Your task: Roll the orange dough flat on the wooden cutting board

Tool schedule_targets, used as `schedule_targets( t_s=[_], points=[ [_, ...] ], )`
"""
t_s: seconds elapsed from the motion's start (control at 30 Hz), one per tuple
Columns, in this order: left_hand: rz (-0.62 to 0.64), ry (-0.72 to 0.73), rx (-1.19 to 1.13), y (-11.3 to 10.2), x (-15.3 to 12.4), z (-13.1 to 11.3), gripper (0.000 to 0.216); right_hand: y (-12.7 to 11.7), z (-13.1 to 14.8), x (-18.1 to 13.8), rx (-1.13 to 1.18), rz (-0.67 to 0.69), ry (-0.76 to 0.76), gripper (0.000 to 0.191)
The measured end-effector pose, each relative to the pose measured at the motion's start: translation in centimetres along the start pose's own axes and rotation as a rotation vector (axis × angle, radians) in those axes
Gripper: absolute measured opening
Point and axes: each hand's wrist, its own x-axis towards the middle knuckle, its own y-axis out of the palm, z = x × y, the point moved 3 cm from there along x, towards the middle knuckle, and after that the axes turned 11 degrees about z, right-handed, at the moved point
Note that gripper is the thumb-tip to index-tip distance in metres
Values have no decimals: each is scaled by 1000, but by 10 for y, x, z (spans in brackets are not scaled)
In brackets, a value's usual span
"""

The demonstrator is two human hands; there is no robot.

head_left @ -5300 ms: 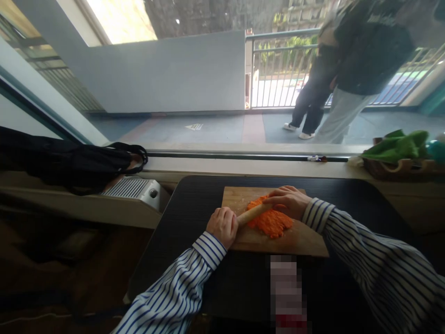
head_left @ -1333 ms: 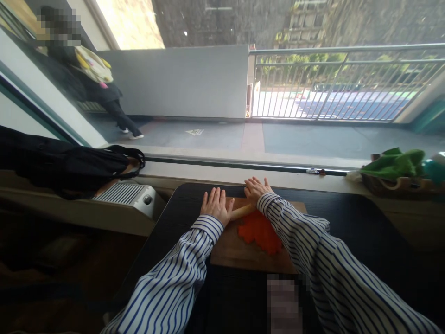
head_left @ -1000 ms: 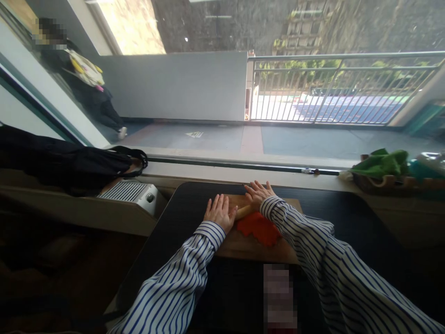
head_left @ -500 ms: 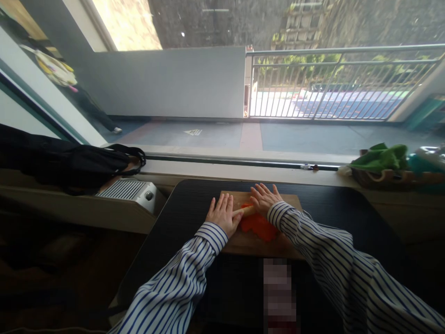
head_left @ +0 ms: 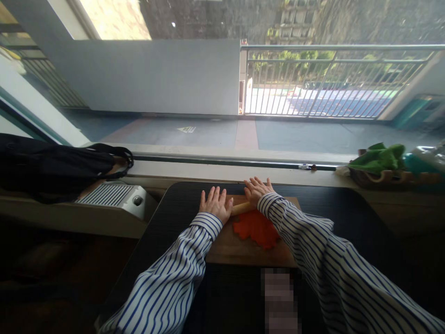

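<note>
Pushing too far, the flat, spread left hand point(head_left: 216, 204) and right hand point(head_left: 257, 190) could roll the round tan wooden stick point(head_left: 240, 208) off the brown wooden board point(head_left: 239, 255) at twelve o'clock.

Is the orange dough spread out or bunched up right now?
Spread out: the orange dough lies as a flat, ragged-edged sheet on the wooden board, with no raised lump visible.

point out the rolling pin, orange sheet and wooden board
Rolling pin point(head_left: 241, 208), head view: visible middle stretch
Orange sheet point(head_left: 257, 230), head view: middle of top
Wooden board point(head_left: 239, 254), head view: bare near part
</note>
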Motion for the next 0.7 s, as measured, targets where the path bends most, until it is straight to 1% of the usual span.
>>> schedule_targets(
  t_s=[0.07,0.17,0.47,0.6,0.7],
  points=[
    [-6,-15,-2,-1,1,0,53,-2,2,-1,2,19,14,52],
    [-10,-14,-10,-3,-6,-2,53,-2,3,-9,-13,37,21,52],
    [53,102,-16,-7,-46,-19,63,20,-2,-53,-1,84,43,60],
    [8,145,5,-6,-56,-21,58,27,-6,-75,11,107,3,64],
    [-27,186,10,-3,-57,-19,54,30,-15,-89,9,66,-31,64]
  ],
)
